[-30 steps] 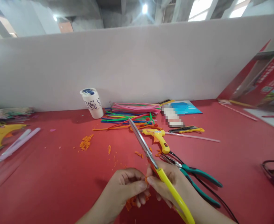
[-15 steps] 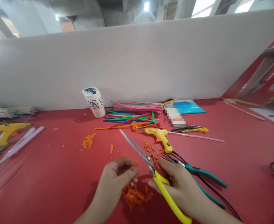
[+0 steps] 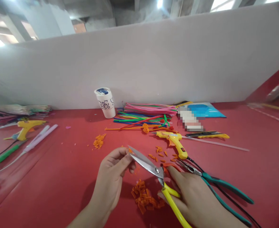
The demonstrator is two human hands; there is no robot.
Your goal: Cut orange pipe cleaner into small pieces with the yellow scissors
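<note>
Scissors [image 3: 146,163] with one yellow and one orange handle are in my right hand [image 3: 193,193], its fingers wrapped around the handles. Their blades stand slightly apart and point left. At the blade tips, my left hand [image 3: 112,179] pinches a small orange piece [image 3: 130,150], mostly hidden by the fingers. Below the blades, between both hands, lies a pile of short orange strips [image 3: 144,198] on the red table [image 3: 58,190]. Small orange pointed bits [image 3: 158,150] are scattered beyond the scissors, and a heap of orange shreds [image 3: 98,141] lies farther left.
A yellow glue gun [image 3: 174,141] and green-handled pliers [image 3: 222,182] lie to the right, near a utility knife [image 3: 208,135]. Behind are bundled pipe cleaners [image 3: 151,109], a white cup [image 3: 106,103] and a blue packet [image 3: 210,110]. Another glue gun [image 3: 26,128] is at left.
The scissors have swung so that their tips meet my left fingertips, and the blades have parted. My left hand has risen slightly. The whole view has turned a little to the left.
</note>
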